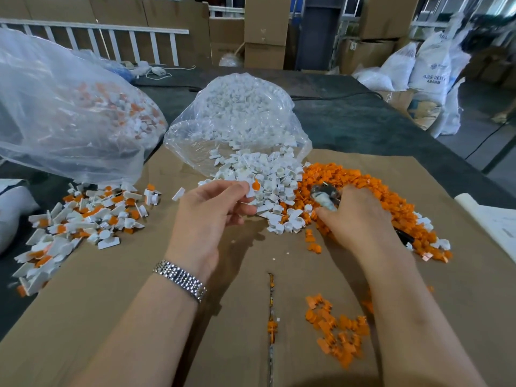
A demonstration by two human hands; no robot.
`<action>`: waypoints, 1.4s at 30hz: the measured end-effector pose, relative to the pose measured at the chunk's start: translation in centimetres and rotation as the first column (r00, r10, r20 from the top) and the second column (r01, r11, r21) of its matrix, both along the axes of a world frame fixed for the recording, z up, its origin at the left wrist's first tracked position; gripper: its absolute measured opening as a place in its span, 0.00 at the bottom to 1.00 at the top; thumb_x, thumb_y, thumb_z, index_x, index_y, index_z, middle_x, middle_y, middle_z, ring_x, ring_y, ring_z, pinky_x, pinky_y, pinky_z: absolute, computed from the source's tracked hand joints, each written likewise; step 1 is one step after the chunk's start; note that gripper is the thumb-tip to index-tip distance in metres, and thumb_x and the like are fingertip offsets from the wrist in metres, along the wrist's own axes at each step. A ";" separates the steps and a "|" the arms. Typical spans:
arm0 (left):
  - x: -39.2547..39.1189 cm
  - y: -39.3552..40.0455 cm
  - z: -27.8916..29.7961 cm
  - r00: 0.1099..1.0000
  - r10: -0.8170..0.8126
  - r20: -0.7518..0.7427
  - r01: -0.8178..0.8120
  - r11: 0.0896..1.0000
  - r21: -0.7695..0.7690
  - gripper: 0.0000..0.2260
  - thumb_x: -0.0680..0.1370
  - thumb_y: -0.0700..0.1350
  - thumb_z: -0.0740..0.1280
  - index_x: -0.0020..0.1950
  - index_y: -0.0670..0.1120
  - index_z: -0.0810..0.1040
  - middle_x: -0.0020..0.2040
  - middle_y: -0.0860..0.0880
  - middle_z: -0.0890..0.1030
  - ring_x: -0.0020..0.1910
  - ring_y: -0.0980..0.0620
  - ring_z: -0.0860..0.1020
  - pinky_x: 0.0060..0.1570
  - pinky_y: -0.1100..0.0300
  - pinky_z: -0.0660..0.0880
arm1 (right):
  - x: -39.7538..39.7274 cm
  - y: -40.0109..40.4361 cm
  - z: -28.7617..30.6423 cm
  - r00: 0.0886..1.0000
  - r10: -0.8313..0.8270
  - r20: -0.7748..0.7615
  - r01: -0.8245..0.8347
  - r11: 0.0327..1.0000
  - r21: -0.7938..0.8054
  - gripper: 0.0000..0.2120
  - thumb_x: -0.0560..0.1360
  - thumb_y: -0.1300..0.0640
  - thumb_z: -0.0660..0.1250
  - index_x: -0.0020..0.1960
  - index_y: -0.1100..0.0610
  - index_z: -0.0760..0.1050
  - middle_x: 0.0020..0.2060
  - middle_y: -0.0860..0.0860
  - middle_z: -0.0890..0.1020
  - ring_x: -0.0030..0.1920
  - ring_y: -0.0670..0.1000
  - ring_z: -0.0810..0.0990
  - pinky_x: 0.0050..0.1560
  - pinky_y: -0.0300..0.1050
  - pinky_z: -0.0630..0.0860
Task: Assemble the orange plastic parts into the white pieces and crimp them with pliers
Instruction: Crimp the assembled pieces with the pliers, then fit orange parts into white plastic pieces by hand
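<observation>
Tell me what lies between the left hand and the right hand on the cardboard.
In the head view, loose white plastic pieces mixed with a few orange plastic parts lie between the left hand and right hand, on brown cardboard.

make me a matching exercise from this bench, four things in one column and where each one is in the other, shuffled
Things:
1. pliers
2. wristwatch
3. loose orange parts
4. finished white-and-orange pieces

Places:
A. heaped on the cardboard at far left
B. on the left wrist
C. in the right hand
D. piled right of the white pieces

Pairs: 1-C, 2-B, 3-D, 4-A
</observation>
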State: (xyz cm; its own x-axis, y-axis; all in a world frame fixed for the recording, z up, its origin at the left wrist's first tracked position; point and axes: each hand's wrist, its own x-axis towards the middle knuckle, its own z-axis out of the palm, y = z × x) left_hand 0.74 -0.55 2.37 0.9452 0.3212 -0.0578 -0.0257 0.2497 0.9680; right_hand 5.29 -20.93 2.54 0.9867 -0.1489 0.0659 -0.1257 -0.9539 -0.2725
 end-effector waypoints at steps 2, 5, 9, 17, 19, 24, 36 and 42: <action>0.0 0.6 0.0 0.998 0.070 -0.005 -0.070 0.996 0.058 0.03 0.76 0.39 0.75 0.42 0.44 0.85 0.40 0.47 0.86 0.34 0.52 0.84 0.30 0.66 0.76 | 0.2 0.1 -0.2 1.000 -0.007 0.002 0.007 1.000 -0.017 0.24 0.77 0.41 0.69 0.60 0.60 0.73 0.56 0.58 0.76 0.59 0.61 0.75 0.58 0.58 0.73; 0.4 3.1 -0.1 0.941 0.338 0.014 -0.330 0.908 0.256 0.02 0.77 0.41 0.74 0.46 0.48 0.84 0.40 0.51 0.86 0.36 0.54 0.85 0.30 0.66 0.76 | 0.3 0.1 -0.4 1.000 -0.023 0.001 0.023 0.999 -0.029 0.25 0.77 0.40 0.68 0.61 0.59 0.74 0.57 0.58 0.76 0.60 0.62 0.74 0.58 0.59 0.74; 1.1 6.0 -0.6 0.770 0.629 0.109 -0.579 0.615 0.535 0.07 0.79 0.41 0.71 0.55 0.49 0.78 0.57 0.46 0.80 0.45 0.53 0.79 0.45 0.59 0.77 | 0.3 0.1 -0.4 0.999 -0.050 0.003 0.050 0.998 -0.039 0.26 0.78 0.39 0.66 0.63 0.59 0.73 0.59 0.59 0.76 0.63 0.62 0.73 0.60 0.60 0.72; 1.7 4.1 -2.0 0.953 0.301 -0.035 -0.054 0.282 0.958 0.21 0.81 0.37 0.63 0.74 0.44 0.71 0.72 0.39 0.71 0.72 0.39 0.67 0.70 0.46 0.66 | 0.5 -0.1 -0.5 0.997 -0.068 -0.027 0.067 0.997 -0.045 0.27 0.79 0.39 0.66 0.67 0.59 0.71 0.65 0.60 0.73 0.68 0.63 0.69 0.62 0.61 0.69; 1.8 3.9 -2.3 0.950 0.295 -0.105 0.038 0.222 0.974 0.18 0.81 0.35 0.61 0.71 0.43 0.74 0.69 0.39 0.74 0.70 0.39 0.69 0.68 0.48 0.67 | 0.4 -0.2 -0.4 0.997 -0.067 -0.039 0.065 0.997 -0.041 0.28 0.78 0.39 0.66 0.67 0.59 0.71 0.66 0.60 0.73 0.68 0.63 0.68 0.63 0.62 0.68; 1.8 2.7 -2.7 0.979 0.200 -0.026 -0.017 0.212 0.977 0.14 0.80 0.36 0.63 0.61 0.46 0.83 0.53 0.43 0.80 0.59 0.41 0.76 0.57 0.50 0.72 | 0.2 -0.2 0.1 0.999 -0.033 -0.022 0.032 0.999 -0.038 0.26 0.77 0.40 0.68 0.68 0.55 0.70 0.67 0.58 0.71 0.70 0.61 0.66 0.65 0.64 0.65; 1.2 1.3 -1.2 0.975 -0.214 -0.067 0.223 0.956 0.192 0.12 0.75 0.36 0.74 0.57 0.45 0.84 0.46 0.45 0.88 0.48 0.49 0.86 0.48 0.63 0.81 | 0.1 1.4 -0.8 0.941 0.334 0.053 -0.329 0.940 -0.085 0.10 0.80 0.57 0.68 0.59 0.48 0.80 0.56 0.48 0.81 0.67 0.55 0.71 0.62 0.56 0.70; 1.1 0.9 -0.9 0.967 -0.254 -0.006 0.253 0.965 -0.068 0.10 0.67 0.40 0.77 0.48 0.42 0.87 0.51 0.38 0.86 0.49 0.42 0.86 0.46 0.60 0.82 | 0.0 1.8 -0.9 0.938 0.341 0.067 -0.327 0.931 -0.160 0.09 0.79 0.62 0.66 0.56 0.52 0.80 0.52 0.50 0.81 0.56 0.54 0.78 0.57 0.52 0.76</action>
State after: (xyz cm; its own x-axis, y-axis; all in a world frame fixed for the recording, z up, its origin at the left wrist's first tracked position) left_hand 1.83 0.32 1.45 0.9942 0.0665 -0.0847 0.0602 0.3096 0.9490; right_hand 5.30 -19.17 1.65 0.9663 0.2059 0.1546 0.2258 -0.9662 -0.1243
